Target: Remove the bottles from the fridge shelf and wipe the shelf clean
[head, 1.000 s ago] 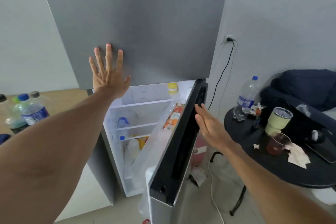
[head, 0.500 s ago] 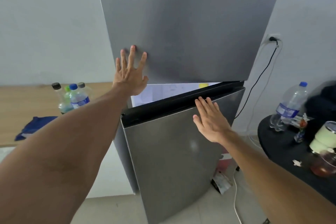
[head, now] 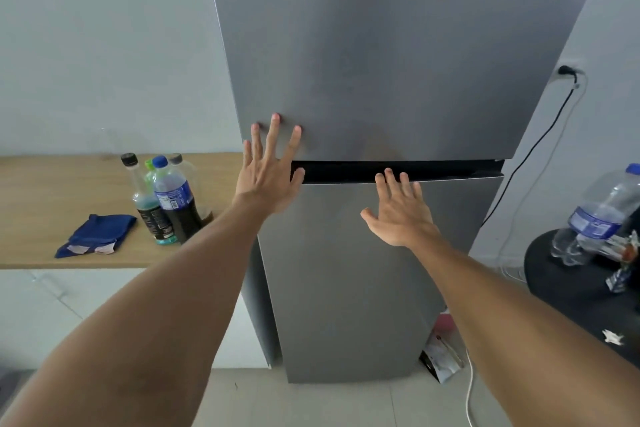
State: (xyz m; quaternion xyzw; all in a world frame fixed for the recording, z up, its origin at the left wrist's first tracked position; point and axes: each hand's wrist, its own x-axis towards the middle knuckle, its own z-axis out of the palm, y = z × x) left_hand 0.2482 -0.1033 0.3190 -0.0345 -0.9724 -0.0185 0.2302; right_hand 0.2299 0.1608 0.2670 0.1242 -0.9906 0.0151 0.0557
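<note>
Bottles (head: pixel 166 198) stand on the wooden counter (head: pixel 52 191) at left, beside a blue cloth (head: pixel 98 236); left hand (head: pixel 268 172) and right hand (head: pixel 401 215), fingers spread wide, lie flat on the closed fridge (head: pixel 381 62) at centre.

Bottles (head: pixel 166 198) on counter (head: pixel 52 191) left of fridge (head: pixel 381 80) (cloth (head: pixel 97 236) beside)

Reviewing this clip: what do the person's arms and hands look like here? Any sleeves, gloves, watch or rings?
Both forearms are bare as far as the frame shows; no sleeve is visible. The left hand and right hand are ungloved, with no watch, bracelet or ring showing on the visible sides. Fingernails on the left hand look short and unpainted. No markings or tattoos are visible.
</note>
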